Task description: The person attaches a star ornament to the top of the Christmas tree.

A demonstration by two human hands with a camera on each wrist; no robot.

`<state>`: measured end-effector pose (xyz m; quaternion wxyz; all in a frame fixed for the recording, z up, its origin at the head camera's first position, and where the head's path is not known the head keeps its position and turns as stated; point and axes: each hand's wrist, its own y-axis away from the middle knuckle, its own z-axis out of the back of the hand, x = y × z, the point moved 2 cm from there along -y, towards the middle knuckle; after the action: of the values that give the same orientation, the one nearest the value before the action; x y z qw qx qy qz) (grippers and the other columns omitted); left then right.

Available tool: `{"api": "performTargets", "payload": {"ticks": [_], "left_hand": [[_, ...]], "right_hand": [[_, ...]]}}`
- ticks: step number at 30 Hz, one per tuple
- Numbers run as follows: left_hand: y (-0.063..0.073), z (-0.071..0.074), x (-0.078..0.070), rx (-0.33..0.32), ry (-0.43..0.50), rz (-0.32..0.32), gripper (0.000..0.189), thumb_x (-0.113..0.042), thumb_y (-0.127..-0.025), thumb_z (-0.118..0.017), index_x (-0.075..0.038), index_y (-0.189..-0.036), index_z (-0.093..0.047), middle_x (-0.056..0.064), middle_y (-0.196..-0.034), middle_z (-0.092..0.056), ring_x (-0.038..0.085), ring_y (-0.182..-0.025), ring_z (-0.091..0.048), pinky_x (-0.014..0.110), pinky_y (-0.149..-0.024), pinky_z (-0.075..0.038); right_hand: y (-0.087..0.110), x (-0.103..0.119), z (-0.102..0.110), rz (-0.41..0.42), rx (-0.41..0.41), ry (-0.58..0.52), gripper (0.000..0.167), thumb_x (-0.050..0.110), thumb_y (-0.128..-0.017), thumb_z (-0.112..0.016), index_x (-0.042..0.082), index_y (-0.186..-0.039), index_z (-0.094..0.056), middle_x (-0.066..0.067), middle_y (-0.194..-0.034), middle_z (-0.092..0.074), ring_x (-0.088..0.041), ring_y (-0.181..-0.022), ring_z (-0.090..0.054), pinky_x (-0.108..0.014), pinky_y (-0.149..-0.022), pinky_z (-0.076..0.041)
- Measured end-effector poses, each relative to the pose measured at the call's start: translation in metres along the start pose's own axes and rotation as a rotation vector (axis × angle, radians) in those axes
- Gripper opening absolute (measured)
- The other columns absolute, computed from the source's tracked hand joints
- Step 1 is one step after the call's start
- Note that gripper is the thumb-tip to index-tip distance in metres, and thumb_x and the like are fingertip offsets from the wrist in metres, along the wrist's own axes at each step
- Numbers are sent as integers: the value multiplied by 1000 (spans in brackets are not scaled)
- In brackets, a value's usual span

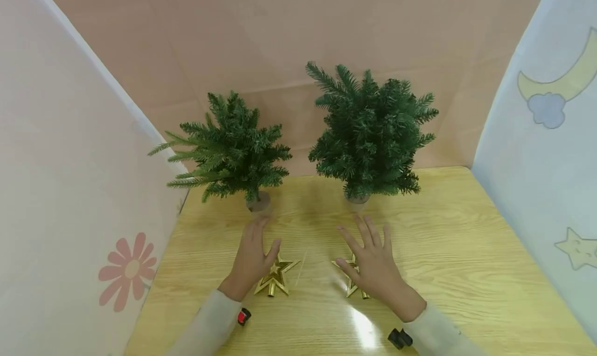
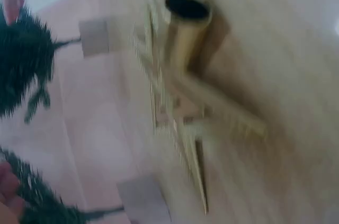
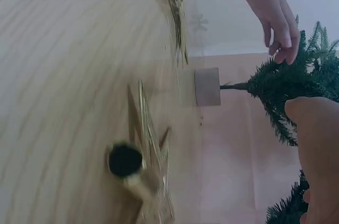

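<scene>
Two gold star tree toppers lie on the table. My left hand [image 1: 252,257] hovers over the left star [image 1: 276,279], fingers extended and thumb apart, holding nothing. Over the right star [image 1: 351,286], partly hidden beneath it, my right hand [image 1: 373,268] is spread and holds nothing. The left wrist view shows one star's hollow tube [image 2: 186,33] close up, somewhat blurred. In the right wrist view, the right star's tube [image 3: 139,181] is near, with my right thumb [image 3: 318,144] above the table. Beyond the hands stand a smaller green tree [image 1: 238,148] and a fuller one [image 1: 373,133].
Both trees stand on round bases, such as the left base [image 1: 259,204], on the wooden table [image 1: 448,231]. A pinkish cloth [image 1: 261,34] hangs behind; pale patterned panels flank the table. Small black pieces [image 1: 400,339] sit beside the wrists.
</scene>
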<state>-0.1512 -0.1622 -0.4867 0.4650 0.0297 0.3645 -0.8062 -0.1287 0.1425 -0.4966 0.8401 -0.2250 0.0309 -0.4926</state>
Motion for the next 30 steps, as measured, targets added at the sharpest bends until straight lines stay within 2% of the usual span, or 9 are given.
{"api": "performTargets", "payload": {"ticks": [3,5,8,12,15,18,23,26,30], "left_hand": [[-5,9,8,-90,67,42,50,-11,-92,-67,-2,-135,-44,16,-131,-48,35,-120,-47,53,-96,-43],[-10,14,12,-165,101,45,44,-9,-91,-67,1,-129,-46,19,-126,-49,37,-118,-48,54,-96,-43],[-16,19,18,-276,127,24,39,-15,-96,-63,7,-123,-45,23,-122,-49,38,-115,-48,53,-95,-43],[-22,23,23,-380,134,10,46,-28,-100,-57,8,-128,-46,23,-126,-50,37,-117,-47,51,-97,-41],[-27,23,25,-420,127,8,51,-30,-100,-56,5,-137,-45,23,-131,-49,37,-121,-46,48,-102,-39],[-30,22,26,-440,124,-10,54,-30,-100,-56,6,-139,-43,25,-135,-47,40,-126,-44,46,-108,-37],[-33,19,26,-450,124,-35,57,-31,-101,-54,8,-141,-41,25,-144,-41,43,-132,-38,43,-115,-30],[-33,18,25,-466,99,-42,58,-31,-102,-53,6,-144,-39,24,-147,-39,41,-134,-37,39,-115,-30],[-33,19,23,-509,65,-55,57,-29,-102,-54,6,-144,-40,25,-146,-40,39,-134,-39,36,-114,-33]], "right_hand": [[-3,11,-6,-3,18,-37,73,56,-91,-59,28,-153,-32,-14,-161,-10,-39,-146,-8,-75,-107,-6],[-6,19,-10,0,29,-66,74,53,-91,-62,28,-154,-31,-14,-161,-9,-40,-146,-10,-74,-108,-5],[-10,30,-16,-3,42,-124,74,48,-91,-65,29,-154,-30,-12,-162,-8,-38,-146,-9,-71,-110,-1],[-16,42,-22,8,56,-214,77,42,-91,-66,24,-155,-27,-9,-161,-13,-35,-146,-13,-70,-111,-5],[-21,49,-26,35,78,-301,78,41,-93,-64,17,-156,-24,-7,-160,-19,-34,-145,-18,-67,-112,-13],[-25,57,-31,52,121,-403,77,41,-96,-61,12,-156,-22,-7,-159,-24,-32,-144,-22,-62,-114,-19],[-26,70,-46,32,236,-542,77,47,-98,-55,13,-157,-19,-9,-158,-26,-30,-144,-24,-56,-111,-31],[-24,77,-58,30,281,-571,77,45,-97,-57,14,-157,-19,-9,-158,-27,-30,-143,-27,-56,-109,-34],[-20,83,-69,46,293,-560,76,40,-96,-62,11,-155,-24,-11,-156,-30,-31,-142,-29,-56,-109,-35]]}}
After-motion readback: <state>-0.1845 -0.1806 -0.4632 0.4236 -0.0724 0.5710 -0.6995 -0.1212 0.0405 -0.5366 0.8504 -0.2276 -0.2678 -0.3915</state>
